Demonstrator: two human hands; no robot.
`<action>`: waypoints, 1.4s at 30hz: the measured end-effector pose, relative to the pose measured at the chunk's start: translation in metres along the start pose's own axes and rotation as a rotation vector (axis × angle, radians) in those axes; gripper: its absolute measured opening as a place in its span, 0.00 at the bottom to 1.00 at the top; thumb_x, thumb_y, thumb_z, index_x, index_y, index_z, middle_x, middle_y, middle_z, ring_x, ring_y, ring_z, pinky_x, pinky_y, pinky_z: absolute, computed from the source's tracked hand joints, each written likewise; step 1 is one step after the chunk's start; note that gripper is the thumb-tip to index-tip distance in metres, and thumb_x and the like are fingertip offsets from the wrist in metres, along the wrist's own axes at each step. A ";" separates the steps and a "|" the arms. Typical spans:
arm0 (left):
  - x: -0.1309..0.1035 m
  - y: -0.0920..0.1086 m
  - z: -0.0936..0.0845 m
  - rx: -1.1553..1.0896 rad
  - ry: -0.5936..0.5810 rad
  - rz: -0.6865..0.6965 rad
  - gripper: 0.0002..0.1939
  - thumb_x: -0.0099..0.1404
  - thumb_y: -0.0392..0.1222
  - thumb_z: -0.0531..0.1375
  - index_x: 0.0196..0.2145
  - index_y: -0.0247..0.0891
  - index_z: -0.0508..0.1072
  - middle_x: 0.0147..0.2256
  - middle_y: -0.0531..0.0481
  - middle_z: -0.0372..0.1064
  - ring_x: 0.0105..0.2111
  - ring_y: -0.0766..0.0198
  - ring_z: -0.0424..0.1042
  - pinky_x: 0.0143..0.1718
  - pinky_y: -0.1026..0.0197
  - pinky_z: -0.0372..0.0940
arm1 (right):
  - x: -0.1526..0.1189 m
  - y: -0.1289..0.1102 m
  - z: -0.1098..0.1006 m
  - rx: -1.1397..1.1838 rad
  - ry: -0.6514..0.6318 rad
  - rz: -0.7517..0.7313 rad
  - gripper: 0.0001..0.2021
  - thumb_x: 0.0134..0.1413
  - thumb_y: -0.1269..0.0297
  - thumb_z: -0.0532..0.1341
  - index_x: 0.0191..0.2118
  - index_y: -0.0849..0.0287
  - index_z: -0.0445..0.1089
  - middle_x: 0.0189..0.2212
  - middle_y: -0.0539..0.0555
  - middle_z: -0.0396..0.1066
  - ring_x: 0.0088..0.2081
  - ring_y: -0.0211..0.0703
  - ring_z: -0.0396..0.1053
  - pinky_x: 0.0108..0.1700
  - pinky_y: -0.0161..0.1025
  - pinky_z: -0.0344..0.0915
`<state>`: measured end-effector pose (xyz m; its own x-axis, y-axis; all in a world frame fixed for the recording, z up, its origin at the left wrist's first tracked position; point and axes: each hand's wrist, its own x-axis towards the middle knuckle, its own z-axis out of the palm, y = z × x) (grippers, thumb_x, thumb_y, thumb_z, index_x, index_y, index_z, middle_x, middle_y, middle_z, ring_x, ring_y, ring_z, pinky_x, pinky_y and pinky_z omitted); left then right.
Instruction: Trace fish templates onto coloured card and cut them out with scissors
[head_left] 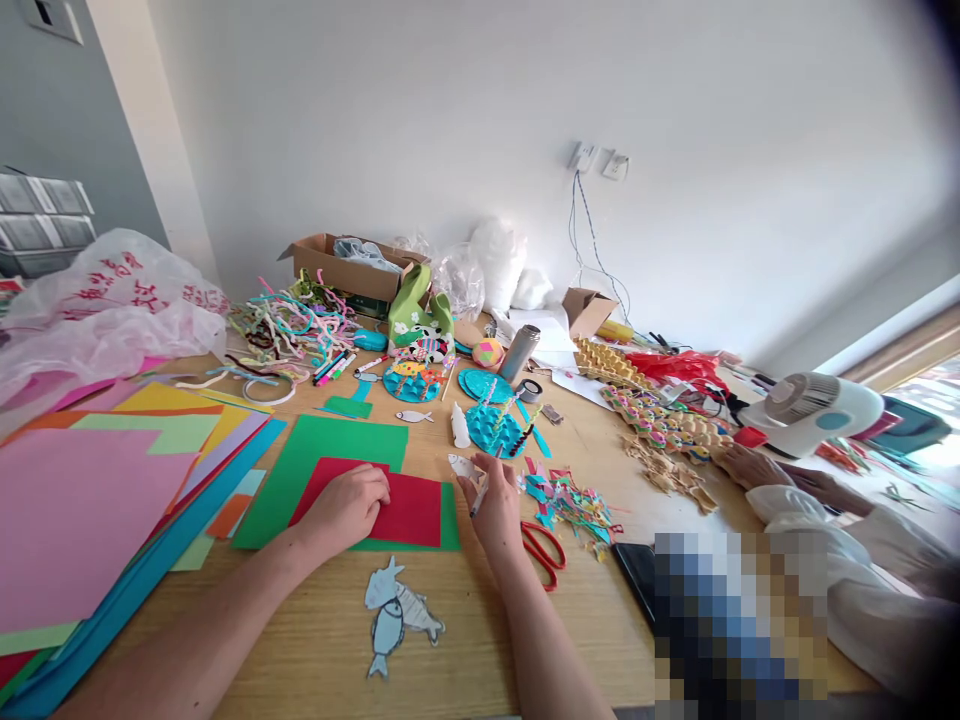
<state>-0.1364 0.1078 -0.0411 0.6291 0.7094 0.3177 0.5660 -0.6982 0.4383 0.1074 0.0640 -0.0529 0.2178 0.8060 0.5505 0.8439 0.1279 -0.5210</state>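
My left hand (349, 505) lies on a red sheet of paper (416, 510), its fingers together and slightly bent. Under the red sheet is a larger green sheet (337, 435). At the right edge of these sheets, my right hand (496, 510) is closed around a pen (478, 497). A white paper fish (460, 465) with drawn lines shows at its fingertips; whether it is gripped or only touched, I cannot tell. Red-handled scissors (546, 555) lie beside my right wrist, blades mostly hidden. Cut-out paper fish (388, 625) overlap between my forearms.
Coloured paper (82, 510) is stacked at left. Pipe cleaners (289, 325), blue decorated discs (495, 428), a white bottle (460, 427), a metal flask (520, 352) and tape (530, 390) stand farther back. Paper scraps (574, 500) and a phone (635, 580) lie right. Another person's hands (757, 468) work near a fan (814, 410).
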 end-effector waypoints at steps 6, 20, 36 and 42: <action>-0.001 -0.002 0.000 -0.003 -0.009 -0.001 0.19 0.53 0.20 0.51 0.28 0.38 0.75 0.35 0.48 0.75 0.39 0.60 0.72 0.42 0.60 0.68 | -0.001 0.011 0.002 -0.061 -0.050 0.019 0.14 0.53 0.70 0.61 0.47 0.58 0.68 0.39 0.59 0.72 0.43 0.53 0.69 0.42 0.46 0.68; -0.004 -0.003 0.002 -0.024 0.005 0.007 0.20 0.52 0.19 0.50 0.29 0.38 0.76 0.36 0.49 0.75 0.39 0.61 0.72 0.41 0.60 0.68 | 0.003 0.013 -0.002 -0.016 0.105 0.058 0.16 0.58 0.64 0.57 0.51 0.57 0.67 0.44 0.61 0.68 0.51 0.55 0.63 0.48 0.52 0.64; -0.002 -0.005 0.000 -0.062 0.090 0.033 0.18 0.54 0.23 0.51 0.30 0.39 0.77 0.36 0.48 0.76 0.41 0.61 0.73 0.43 0.59 0.70 | 0.004 -0.002 -0.014 0.056 0.166 0.034 0.11 0.62 0.65 0.52 0.49 0.58 0.64 0.44 0.59 0.71 0.48 0.51 0.65 0.48 0.50 0.63; -0.002 -0.011 0.002 -0.004 0.216 -0.045 0.18 0.56 0.26 0.50 0.35 0.39 0.77 0.40 0.48 0.76 0.42 0.60 0.73 0.45 0.57 0.69 | 0.003 -0.005 -0.013 0.051 0.106 0.003 0.09 0.60 0.67 0.53 0.45 0.58 0.65 0.41 0.59 0.73 0.46 0.51 0.67 0.47 0.48 0.64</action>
<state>-0.1428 0.1138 -0.0476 0.4742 0.7442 0.4704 0.5887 -0.6654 0.4591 0.1102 0.0583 -0.0397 0.2729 0.7410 0.6136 0.8176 0.1575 -0.5538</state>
